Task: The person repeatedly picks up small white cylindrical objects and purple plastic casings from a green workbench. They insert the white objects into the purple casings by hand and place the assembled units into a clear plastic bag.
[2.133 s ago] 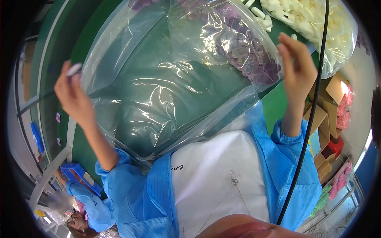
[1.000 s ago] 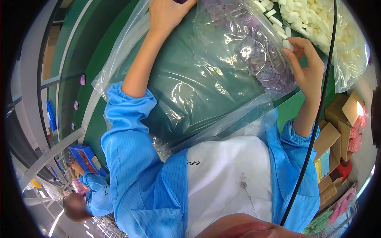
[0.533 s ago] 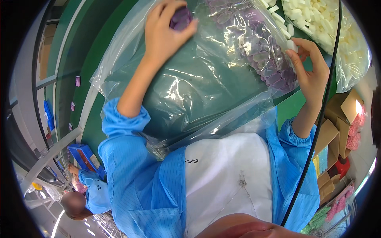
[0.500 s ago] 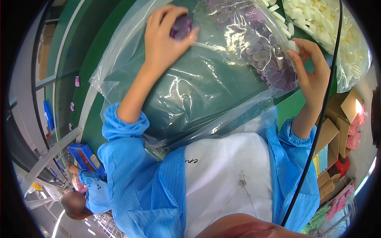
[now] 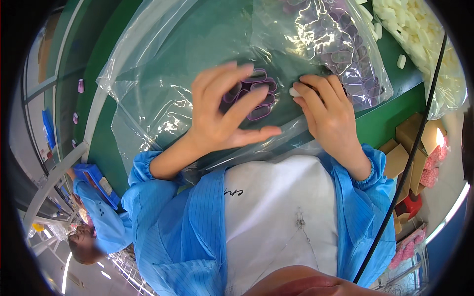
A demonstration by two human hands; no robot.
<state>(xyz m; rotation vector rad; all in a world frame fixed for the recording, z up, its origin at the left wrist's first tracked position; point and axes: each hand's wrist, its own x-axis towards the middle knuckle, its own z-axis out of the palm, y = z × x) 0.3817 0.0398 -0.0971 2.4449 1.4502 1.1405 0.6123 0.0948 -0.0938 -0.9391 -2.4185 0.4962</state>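
Fingers: my left hand (image 5: 222, 116) is curled loosely around a small cluster of purple oval rings (image 5: 254, 93), thumb stretched out below them and 4 fingertips arched over the top; the hold is narrow and light, not a fist.
Right fingers: my right hand (image 5: 328, 116) lies flat just beside the left, its fingers close together, with the forefinger and thumb pinching a small white piece (image 5: 295, 92). I cannot tell how firmly.
Rings: they sit right under my left fingertips, on the clear plastic bag (image 5: 163, 93) that lies spread over the green table (image 5: 380, 123).
Beyond my right fingertips: a heap of the same purple rings (image 5: 340, 44) shows through crinkled clear plastic, near but apart from the cluster I hold.
Further right of my right hand: a bag of white pieces (image 5: 419, 39) lies on the table, with 1 loose white piece (image 5: 401, 61) beside it.
Doing it well: I judge the rings thin and springy, so I should grip by the edges and not squash them together.
Film: the bag is slippery and creased, so pressing the right palm down would keep it from sliding under the left fingers.
White piece: it is small; I should hold it at the fingertips so it stays visible.
Risk: a ring could slip from the cluster into the folds of plastic near my left wrist.
Cable: a black cord (image 5: 410, 148) hangs past my right forearm, and I should keep my elbow clear of it.
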